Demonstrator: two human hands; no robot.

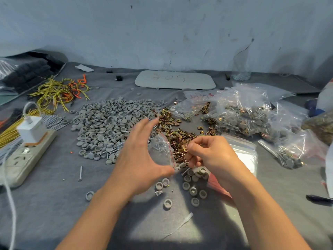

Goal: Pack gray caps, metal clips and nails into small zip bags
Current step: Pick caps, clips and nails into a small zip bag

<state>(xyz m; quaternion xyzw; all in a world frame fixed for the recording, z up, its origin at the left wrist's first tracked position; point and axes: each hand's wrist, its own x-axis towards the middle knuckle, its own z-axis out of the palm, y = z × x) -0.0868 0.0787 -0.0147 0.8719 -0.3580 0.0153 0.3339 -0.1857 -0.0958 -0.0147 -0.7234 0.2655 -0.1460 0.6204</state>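
Note:
A big heap of gray caps (pixel 110 121) covers the cloth ahead of me, with loose caps (pixel 193 184) closer in. Brass-coloured metal clips (pixel 178 136) lie in a pile to its right. Nails (pixel 54 120) lie in a bundle at the left. My left hand (pixel 142 159) holds a small clear zip bag (pixel 161 152) with a red seal line between thumb and fingers; nails and caps show inside it. My right hand (pixel 210 156) is curled beside the bag's mouth and pinches small metal clips in its fingertips.
Filled zip bags (pixel 248 116) pile up at the right, and a stack of empty zip bags (pixel 243 152) lies under my right wrist. A power strip with a white charger (pixel 27 147) sits at the left, yellow wires (pixel 57 91) behind it, a white board (pixel 174 79) by the wall.

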